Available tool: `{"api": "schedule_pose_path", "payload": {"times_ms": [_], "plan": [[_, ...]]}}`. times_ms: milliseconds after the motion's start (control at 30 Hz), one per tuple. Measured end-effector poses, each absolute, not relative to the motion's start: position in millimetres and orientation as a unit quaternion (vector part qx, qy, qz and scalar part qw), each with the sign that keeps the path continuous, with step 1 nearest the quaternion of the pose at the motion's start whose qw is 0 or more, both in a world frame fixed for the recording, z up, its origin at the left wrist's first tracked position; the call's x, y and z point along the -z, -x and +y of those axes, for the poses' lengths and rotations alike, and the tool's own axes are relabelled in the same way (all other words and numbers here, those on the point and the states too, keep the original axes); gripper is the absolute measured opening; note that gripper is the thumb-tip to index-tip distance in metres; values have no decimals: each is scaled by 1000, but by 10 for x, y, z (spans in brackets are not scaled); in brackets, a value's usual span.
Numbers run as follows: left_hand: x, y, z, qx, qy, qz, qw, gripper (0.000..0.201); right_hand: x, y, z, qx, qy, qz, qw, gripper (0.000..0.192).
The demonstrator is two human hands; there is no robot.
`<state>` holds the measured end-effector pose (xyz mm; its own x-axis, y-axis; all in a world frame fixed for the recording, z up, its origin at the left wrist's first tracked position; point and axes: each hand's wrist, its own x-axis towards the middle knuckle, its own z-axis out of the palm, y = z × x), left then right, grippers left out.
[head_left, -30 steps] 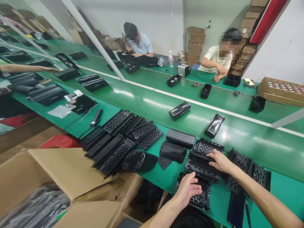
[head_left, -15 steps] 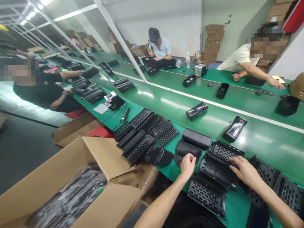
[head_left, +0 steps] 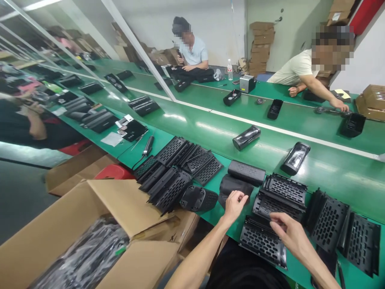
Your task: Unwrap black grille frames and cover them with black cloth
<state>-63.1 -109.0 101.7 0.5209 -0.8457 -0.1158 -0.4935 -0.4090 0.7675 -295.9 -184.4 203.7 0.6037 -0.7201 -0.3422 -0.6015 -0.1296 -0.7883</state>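
My left hand [head_left: 235, 204] rests with curled fingers on a black cloth piece [head_left: 233, 185] near the table's front edge. My right hand [head_left: 288, 234] hovers, fingers bent, over the nearest of three black perforated grille panels [head_left: 262, 243]; whether it touches or grips the panel is unclear. The other two grilles [head_left: 281, 196] lie just behind it. A black fabric-covered speaker body [head_left: 246, 172] sits behind the cloth piece.
A fan of black grilles [head_left: 177, 170] lies to the left, more grilles [head_left: 345, 228] to the right. Two wrapped speakers [head_left: 246, 137] [head_left: 295, 157] ride the green belt [head_left: 331, 172]. An open cardboard box [head_left: 90, 237] stands lower left. Other people sit across and to the left.
My right hand drew back from the middle grille toward the nearest one. My left hand stayed at the cloth piece after moving there from the near grille. The view shifted slightly.
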Motion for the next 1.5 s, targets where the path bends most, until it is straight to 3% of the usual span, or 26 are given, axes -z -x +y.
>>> {"api": "schedule_pose_path", "payload": {"times_ms": [167,300,467,567,667,900,1233,1500], "plan": [[-1327,777,-719,291,-728,-374,496,32,-1755,2349,-1601,134,575,472,655,76],[-1507,896,-402,325,-708,-347,522,34,-1760,2065,-1433,107,558,433,699,50],[-1451,887,-63,317,-708,-294,559,37,-1913,2238,-1139,116,554,410,715,50],[-1239,875,-12,343,-751,-200,527,41,-1816,2586,-1039,80,563,471,674,55],[-1007,928,-73,397,-776,-189,453,42,-1598,3020,-1056,41,600,558,572,56],[-773,1063,-207,494,-762,-285,308,42,-1265,3595,-1106,-30,624,664,411,28],[-625,1095,-212,489,-772,-319,250,20,-979,3627,-1006,-98,603,682,402,31],[-617,1118,-149,486,-767,-317,274,26,-905,3689,-988,-68,586,698,405,33]]}}
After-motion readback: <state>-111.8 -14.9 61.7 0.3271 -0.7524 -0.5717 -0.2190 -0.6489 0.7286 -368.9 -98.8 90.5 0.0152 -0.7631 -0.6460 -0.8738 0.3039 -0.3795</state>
